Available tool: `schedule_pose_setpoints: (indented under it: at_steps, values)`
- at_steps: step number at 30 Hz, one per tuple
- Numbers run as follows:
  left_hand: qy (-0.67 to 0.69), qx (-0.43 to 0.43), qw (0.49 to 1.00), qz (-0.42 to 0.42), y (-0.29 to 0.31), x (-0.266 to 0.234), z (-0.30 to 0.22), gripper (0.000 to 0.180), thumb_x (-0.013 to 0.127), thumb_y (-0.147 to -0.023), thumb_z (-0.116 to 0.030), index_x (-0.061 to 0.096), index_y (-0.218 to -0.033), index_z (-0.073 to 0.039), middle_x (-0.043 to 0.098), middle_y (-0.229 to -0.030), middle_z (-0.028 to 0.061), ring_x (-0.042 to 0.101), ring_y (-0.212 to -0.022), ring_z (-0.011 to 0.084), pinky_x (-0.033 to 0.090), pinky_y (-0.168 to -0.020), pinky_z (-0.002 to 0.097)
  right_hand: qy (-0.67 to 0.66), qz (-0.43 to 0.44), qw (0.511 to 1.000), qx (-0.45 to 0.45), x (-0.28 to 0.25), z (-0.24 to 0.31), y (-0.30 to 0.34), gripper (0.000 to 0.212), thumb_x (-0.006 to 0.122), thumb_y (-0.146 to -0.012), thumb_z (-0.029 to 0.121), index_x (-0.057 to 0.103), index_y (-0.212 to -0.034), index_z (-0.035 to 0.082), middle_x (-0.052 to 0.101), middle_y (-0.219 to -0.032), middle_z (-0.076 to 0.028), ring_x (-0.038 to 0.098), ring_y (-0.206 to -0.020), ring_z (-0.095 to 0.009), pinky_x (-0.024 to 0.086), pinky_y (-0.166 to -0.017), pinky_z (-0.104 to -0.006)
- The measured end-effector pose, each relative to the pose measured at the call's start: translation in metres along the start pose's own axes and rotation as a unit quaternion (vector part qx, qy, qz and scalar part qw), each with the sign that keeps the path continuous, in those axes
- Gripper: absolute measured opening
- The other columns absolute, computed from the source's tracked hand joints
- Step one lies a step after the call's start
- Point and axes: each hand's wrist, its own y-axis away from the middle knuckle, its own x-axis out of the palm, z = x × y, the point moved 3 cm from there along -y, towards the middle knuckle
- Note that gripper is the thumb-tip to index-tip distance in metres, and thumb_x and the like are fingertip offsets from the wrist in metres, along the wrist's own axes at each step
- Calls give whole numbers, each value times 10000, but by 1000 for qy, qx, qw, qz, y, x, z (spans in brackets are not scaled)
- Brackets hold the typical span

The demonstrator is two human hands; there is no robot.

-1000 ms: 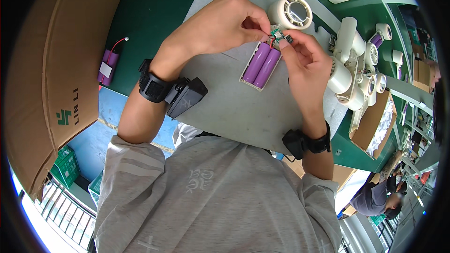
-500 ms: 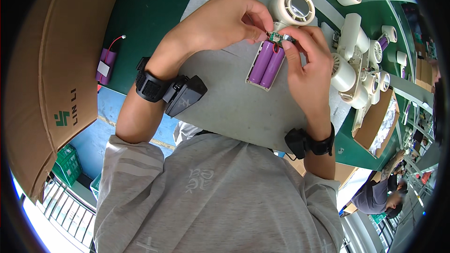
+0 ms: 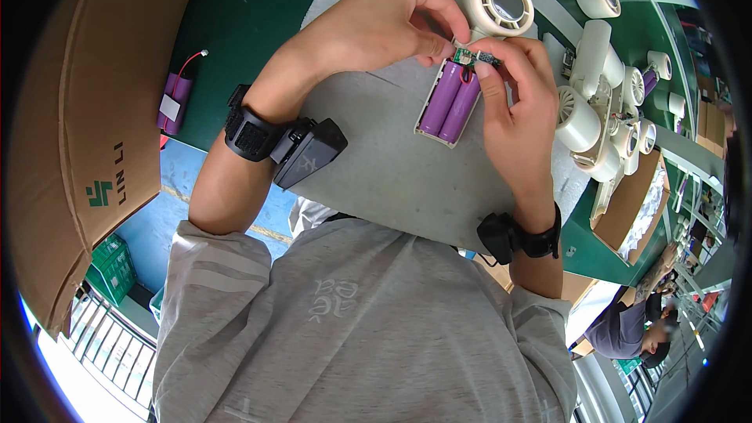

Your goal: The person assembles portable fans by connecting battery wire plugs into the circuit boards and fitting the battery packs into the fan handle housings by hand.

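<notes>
A cream handheld fan [image 3: 500, 6] lies on the grey mat with its handle open, the round head pointing away from me. Two purple battery cells [image 3: 450, 102] sit side by side in the handle shell. Between cells and head is a small green circuit board [image 3: 465, 56], with a short red wire below it. My left hand [image 3: 392, 27] pinches the board's left end by the fan's neck; its fingertips partly cover the spot. The thumb and forefinger of my right hand [image 3: 521, 94] close on the board's right end.
Several cream fans and fan parts [image 3: 578, 121] crowd the right side, beside an open cardboard box [image 3: 627, 204]. At left lie a purple battery pack [image 3: 174, 102] with a red lead and a big carton [image 3: 117, 110]. Another person [image 3: 627, 337] is at far right.
The view has shifted slightly, and the fan now appears a little higher and further right. My left fingers have moved a little up along the board's end. Both hands keep working at the board.
</notes>
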Motion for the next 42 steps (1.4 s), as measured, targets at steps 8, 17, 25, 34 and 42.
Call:
schedule_pose_setpoints:
  at_steps: [8, 17, 25, 34, 42]
  values:
    - [-29, 5, 999, -35, 0, 6, 0, 208, 557, -796, 90, 646, -965, 6, 651, -854, 46, 584, -743, 94, 489, -698, 241, -11, 1, 1000, 13, 3, 0, -1, 166, 619, -880, -14, 648, -1043, 3, 589, -955, -72, 602, -781, -143, 489, -687, -259]
    - [80, 11, 996, 24, -3, 6, -7, 253, 587, -830, 105, 623, -1059, 5, 657, -953, 67, 574, -815, 97, 476, -740, 233, 0, -23, 999, 22, -5, 5, -3, 186, 703, -804, -33, 692, -988, -8, 642, -890, -58, 584, -713, -111, 476, -653, -229]
    - [118, -27, 990, 76, -5, 5, -6, 316, 512, -823, 162, 544, -1097, 8, 629, -1056, 68, 560, -953, 116, 447, -827, 230, 21, -9, 999, 38, -8, 6, -5, 194, 713, -793, -33, 707, -985, -5, 639, -882, -47, 571, -692, -86, 460, -615, -216]
    - [109, 0, 992, 69, -4, 6, -10, 304, 504, -816, 164, 546, -1075, 10, 631, -1011, 71, 557, -922, 112, 444, -803, 231, 29, -11, 999, 27, -8, 2, -7, 212, 718, -795, -25, 712, -1005, 7, 631, -874, -34, 542, -672, -64, 442, -594, -200]
    - [109, -17, 992, 67, -5, 6, -7, 224, 525, -864, 118, 552, -1060, 15, 640, -983, 68, 559, -874, 118, 450, -766, 235, 19, 16, 999, 40, -9, 2, -9, 213, 699, -814, -29, 708, -1024, 7, 648, -879, -30, 553, -689, -57, 456, -611, -199]
